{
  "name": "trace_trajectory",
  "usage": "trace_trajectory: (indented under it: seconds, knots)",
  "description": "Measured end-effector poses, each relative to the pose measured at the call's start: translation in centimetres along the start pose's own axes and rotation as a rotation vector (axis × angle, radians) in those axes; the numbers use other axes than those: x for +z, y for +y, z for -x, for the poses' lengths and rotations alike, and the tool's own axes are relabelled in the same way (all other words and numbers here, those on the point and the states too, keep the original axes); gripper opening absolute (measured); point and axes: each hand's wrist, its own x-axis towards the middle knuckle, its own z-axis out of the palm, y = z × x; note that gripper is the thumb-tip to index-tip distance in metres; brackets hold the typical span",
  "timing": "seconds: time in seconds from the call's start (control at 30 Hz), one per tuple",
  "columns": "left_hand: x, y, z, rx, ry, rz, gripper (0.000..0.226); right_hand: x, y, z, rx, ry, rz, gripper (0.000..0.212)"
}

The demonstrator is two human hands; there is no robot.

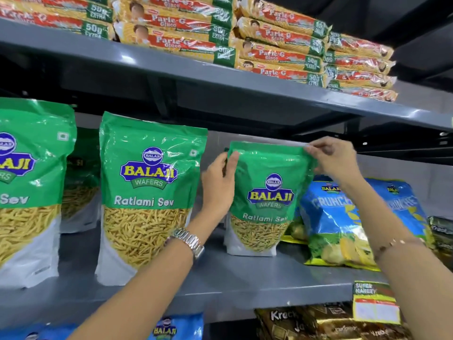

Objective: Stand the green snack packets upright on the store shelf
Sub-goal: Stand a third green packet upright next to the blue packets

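Observation:
A green Balaji Ratlami Sev packet (pixel 266 200) stands upright on the grey middle shelf (pixel 220 273), right of centre. My left hand (pixel 218 185) grips its upper left edge, thumb in front. My right hand (pixel 333 158) pinches its top right corner. Two larger green packets of the same kind stand upright to the left, one (pixel 147 197) near the middle and one (pixel 29 190) at the left edge. Another green packet (pixel 81 182) stands behind them, mostly hidden.
Blue Crunchex chip bags (pixel 343 222) lean at the right, just behind the held packet. Stacked Parle-G biscuit packs (pixel 277 45) fill the upper shelf. A price tag (pixel 375 303) hangs on the shelf edge. Blue and brown packets sit on the shelf below.

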Motion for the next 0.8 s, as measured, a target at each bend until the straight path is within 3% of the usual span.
trace_trajectory:
  seconds: [0.1, 0.2, 0.27, 0.37, 0.7, 0.8]
  knots:
    - [1.7, -3.7, 1.7, -0.300, -0.196, 0.000, 0.056, 1.2, 0.9, -1.9, 0.095, -0.039, -0.043, 0.006]
    - [3.1, -7.0, 3.4, -0.497, -0.282, 0.137, 0.054, 2.3, 3.0, -1.8, 0.178, -0.050, -0.124, 0.012]
    - [3.7, -8.3, 3.9, -0.523, -0.231, 0.203, 0.049, 2.9, 5.5, -0.7, 0.287, -0.091, -0.100, 0.025]
    - [4.3, -9.1, 4.1, -0.525, -0.151, 0.235, 0.042, 4.5, 8.2, 2.0, 0.408, -0.203, -0.100, 0.022]
    - [4.7, -10.7, 2.8, -0.508, -0.026, 0.097, 0.019, 6.8, 9.2, 3.5, 0.421, -0.003, -0.259, 0.023]
    - [4.5, -10.9, 2.8, -0.541, -0.111, 0.112, 0.021, 7.2, 9.8, 5.1, 0.534, -0.169, -0.268, 0.036]
